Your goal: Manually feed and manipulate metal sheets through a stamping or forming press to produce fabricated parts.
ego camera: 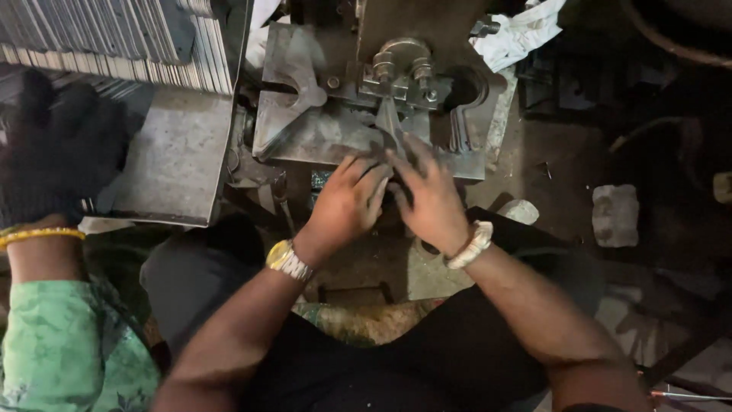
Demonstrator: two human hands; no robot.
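Note:
My left hand (347, 202) and my right hand (427, 194) sit side by side at the front edge of a grey metal press bed (305, 137). Both sets of fingers rest on a thin flat metal piece (389, 126) that points up toward the clamp and bolts (404, 72) of the machine. A gold watch is on my left wrist, a pale one on my right. Whether the fingers pinch the piece or only press it is hidden by the hands.
A stack of thin metal strips (130, 38) lies on a steel plate (179, 164) at the upper left. Another person's dark gloved hand (61, 145), with a green sleeve and yellow bangle, is at the left. White rag (518, 30) at the top, stone blocks (614, 214) right.

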